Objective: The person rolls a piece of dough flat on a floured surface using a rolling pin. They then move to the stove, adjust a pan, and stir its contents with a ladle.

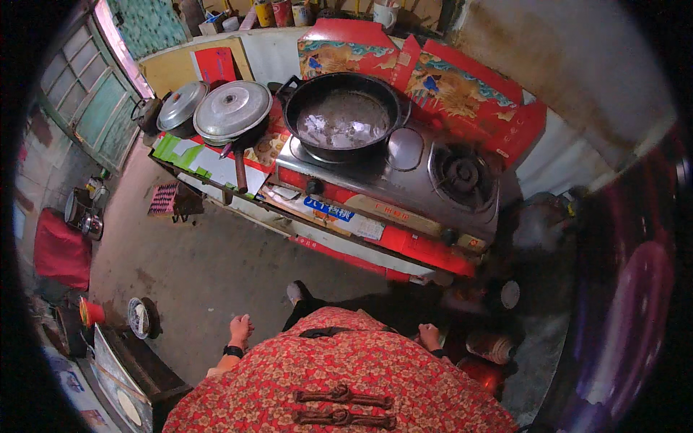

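My left hand hangs at my left side with its fingers curled and nothing visible in them. At my other side, my right hand is likewise curled, partly in shadow, and no object shows in it. Both are well short of the counter. Before me stands a two-burner gas stove. A black two-handled pan sits over its left burner, a shallow layer of liquid on its bottom. The right burner has nothing on it.
Left of the stove stand a large pot with a metal lid and a smaller lidded pot. A brown handle juts over the counter edge. Red printed cardboard lines the wall. A bowl rests low at left.
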### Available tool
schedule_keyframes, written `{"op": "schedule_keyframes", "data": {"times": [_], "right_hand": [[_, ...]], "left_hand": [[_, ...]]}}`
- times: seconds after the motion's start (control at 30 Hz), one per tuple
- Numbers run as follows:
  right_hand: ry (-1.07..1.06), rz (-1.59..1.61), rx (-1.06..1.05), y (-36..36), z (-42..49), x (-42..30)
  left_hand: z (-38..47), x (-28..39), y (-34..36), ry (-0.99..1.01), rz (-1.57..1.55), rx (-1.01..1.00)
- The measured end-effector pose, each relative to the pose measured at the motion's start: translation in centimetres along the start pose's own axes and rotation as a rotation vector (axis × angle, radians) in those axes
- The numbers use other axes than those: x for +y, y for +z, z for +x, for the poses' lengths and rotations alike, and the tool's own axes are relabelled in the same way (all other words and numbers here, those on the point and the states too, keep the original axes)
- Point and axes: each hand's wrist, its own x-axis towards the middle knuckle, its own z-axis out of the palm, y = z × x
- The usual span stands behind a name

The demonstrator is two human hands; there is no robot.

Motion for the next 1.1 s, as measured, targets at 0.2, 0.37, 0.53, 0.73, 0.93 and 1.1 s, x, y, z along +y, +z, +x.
{"op": "schedule_keyframes", "data": {"times": [0.2, 0.37, 0.53, 0.73, 0.93, 1.1], "right_hand": [[-0.073, 0.048, -0.041, -0.1, -1.8, -1.5], [-0.077, -0.19, 0.004, 0.0, -3.1, -0.6], [-0.073, -0.268, 0.031, 0.0, -3.7, -0.7], [-0.021, -0.157, -0.035, -0.3, -4.6, -1.6], [-0.016, -0.155, -0.039, -0.5, -4.9, -1.0], [-0.001, -0.162, -0.017, -0.3, -5.1, -1.0]], "left_hand": [[-0.3, -1.1, 0.5, -0.007, 0.002, -0.025], [-0.2, -1.7, 0.5, 0.066, 0.08, 0.022], [0.1, -1.7, 0.2, 0.052, -0.017, 0.061], [0.7, -2.0, 0.5, 0.05, 0.052, 0.051], [0.7, -2.8, 0.6, 0.108, 0.107, 0.046], [0.9, -3.4, 0.2, 0.148, 0.062, 0.072]]}}
